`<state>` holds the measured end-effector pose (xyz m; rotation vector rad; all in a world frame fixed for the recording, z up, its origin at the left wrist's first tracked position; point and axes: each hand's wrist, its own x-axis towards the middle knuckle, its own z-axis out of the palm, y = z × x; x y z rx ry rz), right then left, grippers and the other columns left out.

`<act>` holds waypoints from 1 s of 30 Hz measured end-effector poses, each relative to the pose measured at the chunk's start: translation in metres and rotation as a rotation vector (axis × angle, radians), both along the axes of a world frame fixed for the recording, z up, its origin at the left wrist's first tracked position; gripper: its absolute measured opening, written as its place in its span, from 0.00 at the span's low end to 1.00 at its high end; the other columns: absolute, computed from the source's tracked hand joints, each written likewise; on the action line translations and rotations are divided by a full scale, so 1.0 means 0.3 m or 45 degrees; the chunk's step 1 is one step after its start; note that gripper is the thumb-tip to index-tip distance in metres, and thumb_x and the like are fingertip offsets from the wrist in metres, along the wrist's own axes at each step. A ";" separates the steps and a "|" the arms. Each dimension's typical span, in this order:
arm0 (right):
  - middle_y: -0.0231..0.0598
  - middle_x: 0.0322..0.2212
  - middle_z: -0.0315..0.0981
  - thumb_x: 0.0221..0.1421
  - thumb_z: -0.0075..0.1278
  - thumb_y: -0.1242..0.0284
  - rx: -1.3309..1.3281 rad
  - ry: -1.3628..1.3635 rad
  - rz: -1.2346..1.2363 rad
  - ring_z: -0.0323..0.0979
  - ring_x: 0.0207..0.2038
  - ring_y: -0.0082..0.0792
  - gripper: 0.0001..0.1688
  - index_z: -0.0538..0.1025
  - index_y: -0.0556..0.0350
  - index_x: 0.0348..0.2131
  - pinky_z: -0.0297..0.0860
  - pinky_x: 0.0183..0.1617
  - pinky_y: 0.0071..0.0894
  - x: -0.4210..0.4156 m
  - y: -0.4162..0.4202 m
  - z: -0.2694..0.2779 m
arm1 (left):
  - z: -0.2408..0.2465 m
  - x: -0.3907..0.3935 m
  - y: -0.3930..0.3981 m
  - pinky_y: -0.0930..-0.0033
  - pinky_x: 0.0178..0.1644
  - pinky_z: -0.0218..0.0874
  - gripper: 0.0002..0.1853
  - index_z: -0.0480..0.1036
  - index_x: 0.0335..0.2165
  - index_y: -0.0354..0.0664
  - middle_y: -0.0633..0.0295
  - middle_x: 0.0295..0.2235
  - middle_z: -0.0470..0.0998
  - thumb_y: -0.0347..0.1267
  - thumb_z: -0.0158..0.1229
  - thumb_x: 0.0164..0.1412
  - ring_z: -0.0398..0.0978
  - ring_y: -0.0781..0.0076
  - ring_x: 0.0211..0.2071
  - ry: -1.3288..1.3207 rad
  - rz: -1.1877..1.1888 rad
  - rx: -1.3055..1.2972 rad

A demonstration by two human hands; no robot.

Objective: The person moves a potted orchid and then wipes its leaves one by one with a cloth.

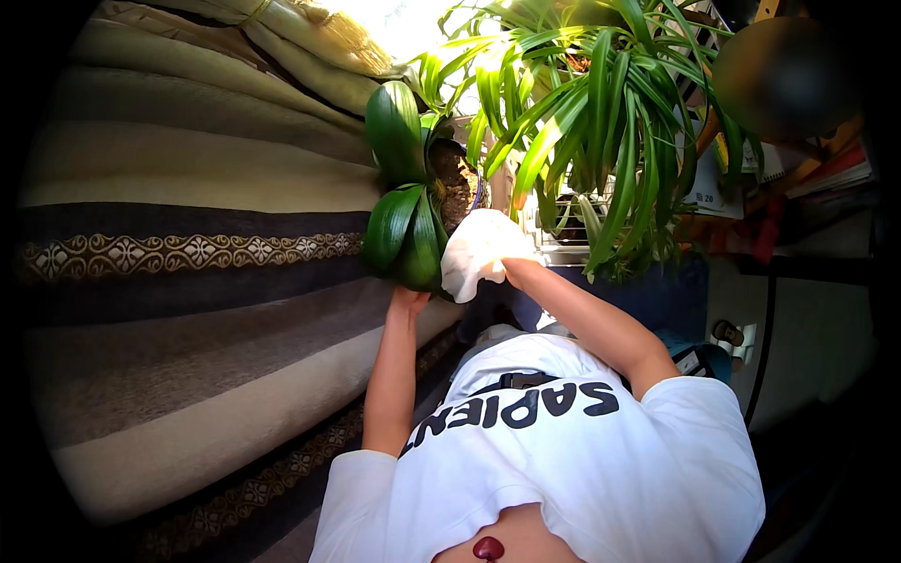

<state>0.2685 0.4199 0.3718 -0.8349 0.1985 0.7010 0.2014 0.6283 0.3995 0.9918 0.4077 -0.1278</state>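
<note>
Broad, glossy green orchid leaves [398,225] spread out in front of me. My left hand [412,299] is under the lowest leaf, touching it or close against it. That leaf hides the fingers, so their grip does not show. In my right hand [517,271] is a white cloth [486,246], brightly lit and bunched beside the leaf's right edge. The cloth covers most of the right fingers. Behind the leaves, brown bark-like potting material [454,172] shows inside a pot with a bluish rim [479,193].
A spider plant [598,105] hangs its long leaves over a white wire rack [563,243] at upper right. Striped curtains [211,169] with a patterned band fill the left side. Books and papers [830,169] lie on a shelf at right. Strong light enters from the top.
</note>
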 end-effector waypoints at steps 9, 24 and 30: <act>0.31 0.41 0.70 0.57 0.45 0.74 -0.018 -0.435 -0.465 0.68 0.43 0.23 0.18 0.67 0.59 0.47 0.66 0.47 0.23 0.125 -0.003 0.234 | 0.005 -0.008 0.021 0.67 0.53 0.59 0.20 0.64 0.51 0.44 0.66 0.47 0.69 0.36 0.52 0.61 0.67 0.73 0.48 -0.027 -0.135 0.073; 0.41 0.50 0.65 0.58 0.40 0.77 0.512 0.236 0.203 0.66 0.51 0.34 0.25 0.61 0.57 0.56 0.61 0.58 0.36 0.057 0.018 0.136 | 0.004 0.003 0.004 0.66 0.54 0.59 0.24 0.61 0.54 0.43 0.65 0.50 0.67 0.36 0.52 0.61 0.65 0.73 0.50 0.000 -0.156 0.246; 0.42 0.57 0.57 0.52 0.40 0.81 0.143 -0.540 0.165 0.57 0.59 0.35 0.33 0.56 0.56 0.59 0.51 0.63 0.31 0.044 0.100 0.212 | 0.083 -0.002 -0.024 0.64 0.52 0.63 0.24 0.62 0.53 0.42 0.63 0.48 0.69 0.37 0.53 0.60 0.69 0.71 0.48 0.046 -0.130 0.251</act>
